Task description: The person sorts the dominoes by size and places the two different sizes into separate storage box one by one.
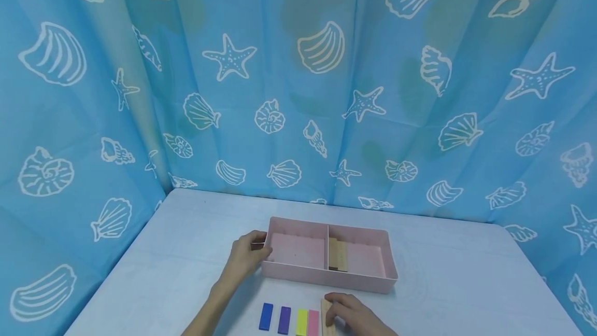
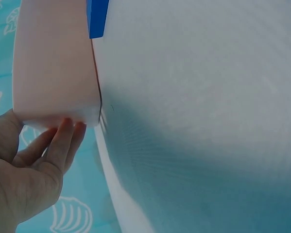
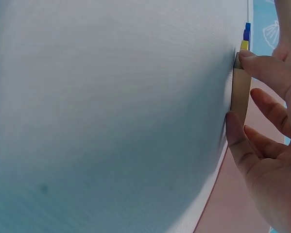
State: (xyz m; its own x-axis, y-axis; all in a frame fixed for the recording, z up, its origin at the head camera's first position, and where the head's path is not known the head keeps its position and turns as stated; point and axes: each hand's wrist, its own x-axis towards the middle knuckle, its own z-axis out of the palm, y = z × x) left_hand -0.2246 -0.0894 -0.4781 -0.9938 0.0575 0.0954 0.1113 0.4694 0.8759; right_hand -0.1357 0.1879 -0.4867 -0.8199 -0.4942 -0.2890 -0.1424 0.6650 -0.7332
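A pink two-compartment box (image 1: 326, 277) lies on the table. My left hand (image 1: 247, 254) grips its left end, with the thumb over the rim and the fingers against the end wall (image 2: 58, 114). In front of the box, my right hand (image 1: 352, 315) holds a light wooden block (image 1: 328, 329) at the table surface. The right wrist view shows thumb and fingertips on the edges of that wooden block (image 3: 240, 92). More wooden blocks (image 1: 338, 255) stand beside the divider in the box's right compartment; the left compartment holds nothing.
Left of the right hand, a blue block (image 1: 266, 317), a purple block (image 1: 284, 320), a yellow block (image 1: 301, 322) and a pink block (image 1: 313, 323) lie in a row near the bottom of the view. A blue shell-patterned curtain (image 1: 289, 82) hangs behind the white table (image 1: 457, 274).
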